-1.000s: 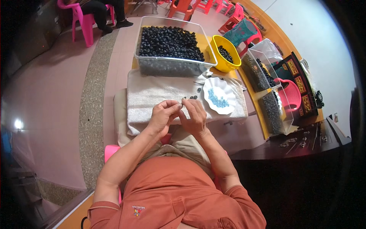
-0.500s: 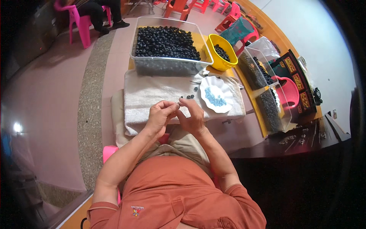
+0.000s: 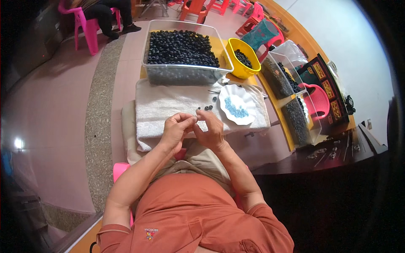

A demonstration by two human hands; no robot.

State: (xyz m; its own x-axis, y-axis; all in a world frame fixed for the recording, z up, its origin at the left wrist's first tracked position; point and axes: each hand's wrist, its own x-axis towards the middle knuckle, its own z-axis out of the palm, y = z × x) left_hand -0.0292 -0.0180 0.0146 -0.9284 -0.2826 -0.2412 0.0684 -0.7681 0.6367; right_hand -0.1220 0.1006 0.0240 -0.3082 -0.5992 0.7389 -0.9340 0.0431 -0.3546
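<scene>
My left hand and my right hand meet fingertip to fingertip above the near part of a white towel. Both are closed in a pinch on something tiny; the fingers mostly hide it and it is too small to name. Just beyond the fingertips, several small dark, round, bead-like pieces lie on the towel. Right of them a white scalloped plate holds a scatter of tiny light-blue pieces. A thin dark tool rests at the plate's left edge.
Behind the towel stands a large clear bin full of dark round pieces. A yellow basin beside it holds more. Further right, clear boxes contain similar pieces. A seated person's legs and a pink chair are at the far left.
My hands keep their pinch at nearly the same spot. The right index finger has drawn in slightly, and a dark piece beyond the fingertips now shows. The whole view has shifted a little.
</scene>
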